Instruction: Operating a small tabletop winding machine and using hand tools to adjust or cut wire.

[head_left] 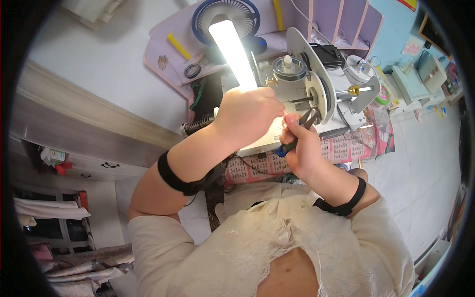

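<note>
My left hand (250,115) is closed, its fingertips pinched together in front of a white tabletop machine (267,142). What sits in that pinch, if anything, is too small to make out. Close beside it, my right hand (303,146) wraps round blue-handled snips (308,119), their dark blades pointing up and away from me. The right thumb and forefinger come together near the left fingertips. Just beyond both hands stand the machine's upright round plate (319,96) and a clear-topped spool (289,68).
A bright lamp (232,52) glares above the left hand, before a blue fan (226,22). Purple shelving (336,22) lines the back. A printed pink cloth (336,148) covers the table's front edge. A black box (327,56) rests behind the plate.
</note>
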Action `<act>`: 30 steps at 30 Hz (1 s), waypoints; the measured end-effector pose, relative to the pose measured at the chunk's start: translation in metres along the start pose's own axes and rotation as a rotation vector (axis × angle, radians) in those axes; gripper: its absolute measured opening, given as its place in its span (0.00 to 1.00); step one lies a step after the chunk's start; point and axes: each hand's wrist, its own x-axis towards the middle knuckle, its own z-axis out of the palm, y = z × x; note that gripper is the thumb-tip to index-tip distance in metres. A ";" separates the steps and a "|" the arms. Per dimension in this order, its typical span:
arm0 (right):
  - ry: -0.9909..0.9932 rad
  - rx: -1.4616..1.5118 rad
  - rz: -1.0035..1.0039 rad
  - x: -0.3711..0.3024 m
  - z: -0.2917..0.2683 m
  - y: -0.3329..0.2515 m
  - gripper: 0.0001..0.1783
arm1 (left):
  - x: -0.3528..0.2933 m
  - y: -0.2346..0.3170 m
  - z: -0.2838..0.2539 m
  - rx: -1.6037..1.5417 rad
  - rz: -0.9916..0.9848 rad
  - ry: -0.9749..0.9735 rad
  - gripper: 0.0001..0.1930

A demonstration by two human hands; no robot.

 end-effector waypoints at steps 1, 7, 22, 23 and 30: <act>0.007 -0.019 -0.047 -0.005 0.001 0.000 0.07 | 0.000 -0.008 0.009 0.081 0.075 0.021 0.05; 0.112 0.005 -0.237 0.007 0.001 0.013 0.06 | 0.020 -0.017 0.030 0.210 0.358 0.155 0.02; 0.234 -0.097 -0.129 0.027 0.001 0.045 0.07 | -0.008 0.026 -0.003 -0.237 -0.284 0.394 0.12; 0.230 -0.163 -0.003 0.021 -0.004 0.053 0.06 | -0.018 0.030 -0.009 -0.876 -0.475 0.365 0.18; -0.027 0.030 0.140 0.013 -0.025 0.021 0.10 | -0.051 0.075 -0.020 -1.800 -0.648 0.308 0.30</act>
